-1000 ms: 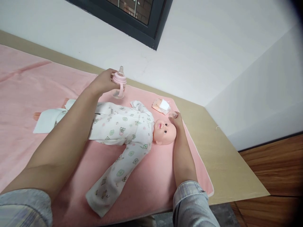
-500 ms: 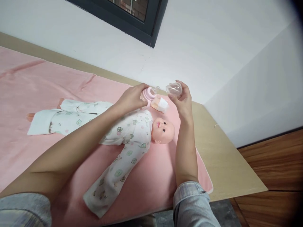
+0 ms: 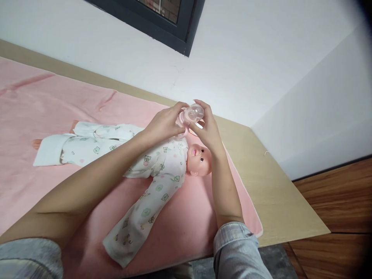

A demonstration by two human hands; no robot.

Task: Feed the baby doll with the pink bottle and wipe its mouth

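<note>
Moved leftward since the earlier frame, in the right hand: clear, dome-shaped plastic cap, from apart to over the nipple end of a clear plastic baby bottle with pink collar and handle. Meaning for the work: nipple apparently covered, cap and bottle brought together; full seating, cannot tell. Grip at left hand: thumb and fingers closed around the bottle. Grip at right hand: thumb and fingers pinching the cap. Bottle location: upper centre of the frame, tilted, above the bald plastic doll in white printed clothes, on pink plush cloth.
</note>
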